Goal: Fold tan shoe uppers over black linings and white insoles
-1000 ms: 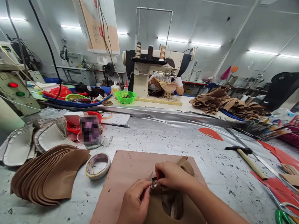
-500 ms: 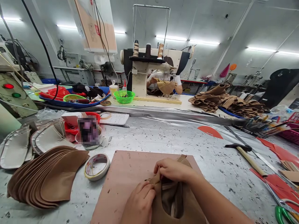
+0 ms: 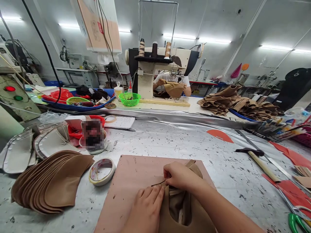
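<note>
A brown leather piece (image 3: 200, 212) with an oval opening and a zipper showing inside lies on a pinkish board (image 3: 126, 181). My right hand (image 3: 178, 176) is closed in a pinch at the piece's upper left edge, its fingertips partly hidden behind the knuckles. Beside it, my left hand (image 3: 148, 207) lies flat, fingertips against the same edge. A thin dark strip or edge shows just above the left fingertips; I cannot make out what it is.
Left of the board are a tape roll (image 3: 102, 171) and stacked brown leather panels (image 3: 53, 184). At right lie a hammer (image 3: 263, 166), a metal ruler (image 3: 279, 166) and green-handled scissors (image 3: 296, 221). Behind, a person (image 3: 186, 81) holds brown material at a sewing machine (image 3: 145, 77).
My left hand has flattened, its fingers stretching out over the edge. My right hand has shifted slightly, still pinching the piece. The whole view has moved a little.
</note>
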Demonstrator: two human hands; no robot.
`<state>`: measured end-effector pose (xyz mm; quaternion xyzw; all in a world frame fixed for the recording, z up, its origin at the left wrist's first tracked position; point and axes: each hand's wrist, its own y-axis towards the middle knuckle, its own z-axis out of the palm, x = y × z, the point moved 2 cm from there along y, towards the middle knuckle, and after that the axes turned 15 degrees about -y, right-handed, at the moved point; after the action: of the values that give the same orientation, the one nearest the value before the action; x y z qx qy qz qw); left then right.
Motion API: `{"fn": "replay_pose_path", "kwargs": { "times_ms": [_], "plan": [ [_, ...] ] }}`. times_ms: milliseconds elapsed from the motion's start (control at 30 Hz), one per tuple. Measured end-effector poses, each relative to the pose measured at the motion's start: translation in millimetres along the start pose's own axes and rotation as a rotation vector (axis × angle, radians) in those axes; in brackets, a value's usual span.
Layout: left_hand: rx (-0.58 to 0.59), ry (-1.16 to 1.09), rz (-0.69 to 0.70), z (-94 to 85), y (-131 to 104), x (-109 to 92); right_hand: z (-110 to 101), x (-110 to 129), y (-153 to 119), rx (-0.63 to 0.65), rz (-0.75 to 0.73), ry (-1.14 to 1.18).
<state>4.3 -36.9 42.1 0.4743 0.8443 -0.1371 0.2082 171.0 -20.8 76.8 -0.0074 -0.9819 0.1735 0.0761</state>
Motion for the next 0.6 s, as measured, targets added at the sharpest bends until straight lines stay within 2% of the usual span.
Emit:
{"fn": "replay_pose_path", "kwargs": {
  "times_ms": [100,200,333,467,600],
  "plan": [
    [0.009,-0.032,-0.062,-1.7,3,-4,0,2,0,-0.015,0.014,-0.086],
    [-0.028,0.003,-0.076,-0.3,11,-8,-2,5,-1,-0.001,0.025,-0.191],
    [-0.012,0.043,-0.074,-2.1,25,-17,-10,-2,-4,0.01,0.036,-0.271],
    [-0.031,-0.002,0.008,-2.4,28,-17,-15,-20,-5,-0.022,-0.037,-0.292],
    [-0.074,0.045,0.131,1.6,22,-11,-14,-29,1,-0.009,-0.071,-0.263]
  ]
}}
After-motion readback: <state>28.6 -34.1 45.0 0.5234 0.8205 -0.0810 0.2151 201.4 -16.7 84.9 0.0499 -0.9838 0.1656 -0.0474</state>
